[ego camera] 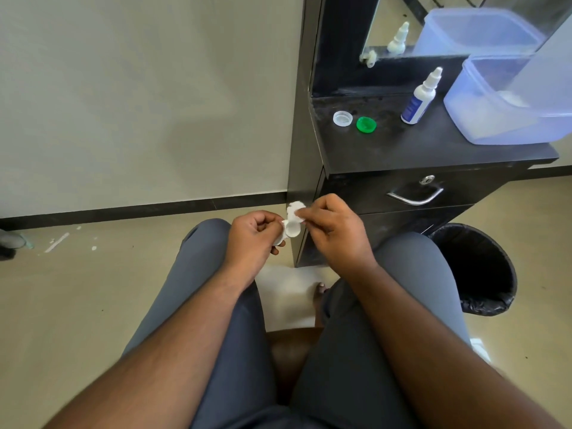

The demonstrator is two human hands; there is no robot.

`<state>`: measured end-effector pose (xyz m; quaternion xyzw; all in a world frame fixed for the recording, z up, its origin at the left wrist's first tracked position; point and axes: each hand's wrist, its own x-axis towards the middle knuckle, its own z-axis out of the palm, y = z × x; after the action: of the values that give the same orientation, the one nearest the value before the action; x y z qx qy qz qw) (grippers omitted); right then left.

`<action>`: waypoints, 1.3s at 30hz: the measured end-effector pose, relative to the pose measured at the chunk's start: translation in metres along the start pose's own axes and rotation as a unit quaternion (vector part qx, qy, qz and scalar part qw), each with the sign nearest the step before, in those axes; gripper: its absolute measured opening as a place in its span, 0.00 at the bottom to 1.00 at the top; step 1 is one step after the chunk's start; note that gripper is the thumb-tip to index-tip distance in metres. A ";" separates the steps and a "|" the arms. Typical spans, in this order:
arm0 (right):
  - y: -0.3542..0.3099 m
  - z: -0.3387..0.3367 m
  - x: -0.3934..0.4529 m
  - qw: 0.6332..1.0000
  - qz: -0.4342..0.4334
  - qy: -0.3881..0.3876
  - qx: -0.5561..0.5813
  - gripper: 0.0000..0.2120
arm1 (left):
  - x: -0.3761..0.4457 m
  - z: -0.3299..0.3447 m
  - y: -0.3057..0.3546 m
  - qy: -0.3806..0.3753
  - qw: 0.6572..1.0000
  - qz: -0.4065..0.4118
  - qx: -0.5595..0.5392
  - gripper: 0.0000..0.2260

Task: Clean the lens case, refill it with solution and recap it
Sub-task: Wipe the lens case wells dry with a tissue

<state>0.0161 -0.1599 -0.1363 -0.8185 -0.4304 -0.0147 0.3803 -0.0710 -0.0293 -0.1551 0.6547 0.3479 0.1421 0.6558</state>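
Note:
My left hand (252, 233) grips the white lens case (291, 229) above my knees, both wells uncapped and facing up. Pinched in my right hand (332, 227) is a small white cotton pad (294, 209), which touches the case's far well. On the black counter (433, 147) lie the white cap (342, 118) and the green cap (366, 124), open side up, side by side. The white solution bottle (419, 99) with a blue label stands upright behind them, its nozzle cap on.
A translucent blue plastic tub (507, 100) sits at the counter's right end. A mirror (433, 23) rises behind the counter. Below is a drawer with a metal handle (414, 196). A black lined bin (483, 267) stands by my right knee.

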 end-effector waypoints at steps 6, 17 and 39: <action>0.001 0.008 0.002 0.987 -0.080 -0.078 -0.117 0.06 | -0.001 -0.005 0.002 -0.056 0.998 -0.029 0.021 0.03; -0.001 0.020 0.000 0.969 -0.088 -0.129 -0.191 0.10 | 0.000 -0.003 0.003 -0.034 0.997 -0.071 0.022 0.06; 0.002 0.013 0.006 0.980 0.139 -0.040 0.140 0.10 | 0.006 -0.006 -0.003 -0.048 0.998 -0.045 0.019 0.05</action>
<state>0.0177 -0.1483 -0.1444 -0.8085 -0.3253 0.1312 0.4725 -0.0718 -0.0210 -0.1587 0.6564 0.3478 0.0738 0.6654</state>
